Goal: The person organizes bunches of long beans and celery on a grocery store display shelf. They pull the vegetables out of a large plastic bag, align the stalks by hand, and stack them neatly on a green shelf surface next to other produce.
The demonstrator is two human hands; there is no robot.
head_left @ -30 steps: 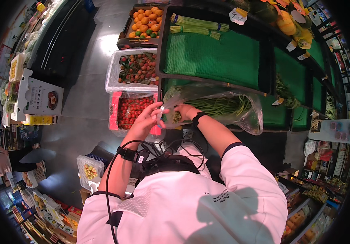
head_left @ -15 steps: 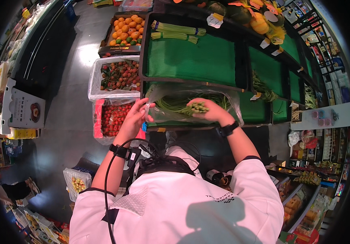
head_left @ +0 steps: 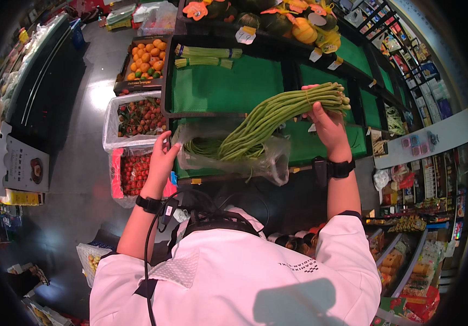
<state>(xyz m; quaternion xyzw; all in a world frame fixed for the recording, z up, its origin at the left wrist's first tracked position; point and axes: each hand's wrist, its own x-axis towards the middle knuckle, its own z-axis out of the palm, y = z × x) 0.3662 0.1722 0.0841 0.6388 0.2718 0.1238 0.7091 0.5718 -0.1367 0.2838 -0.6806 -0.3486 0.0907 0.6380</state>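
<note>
A thick bundle of long green beans (head_left: 277,111) is in my right hand (head_left: 329,125), which grips it near its tied end, to the right. From there the bundle slopes down to the left, its loose ends still inside a clear plastic bag (head_left: 275,163). More long beans (head_left: 201,146) lie in the bag's left part. The bag rests in the front green-lined bin. My left hand (head_left: 163,157) is at the bag's left edge, thumb and fingers apart; whether it touches the plastic is hard to see.
Left of the bins stand boxes of oranges (head_left: 147,60), reddish fruit (head_left: 139,117) and cherry tomatoes (head_left: 134,174). Two banded green bundles (head_left: 207,54) lie in the green-lined bin (head_left: 223,89) behind. Pumpkins (head_left: 302,30) sit on the shelf above.
My right hand has moved right and up, pulling the bean bundle partly out of the bag. My left hand stays by the bag's left edge. The whole view has shifted a little.
</note>
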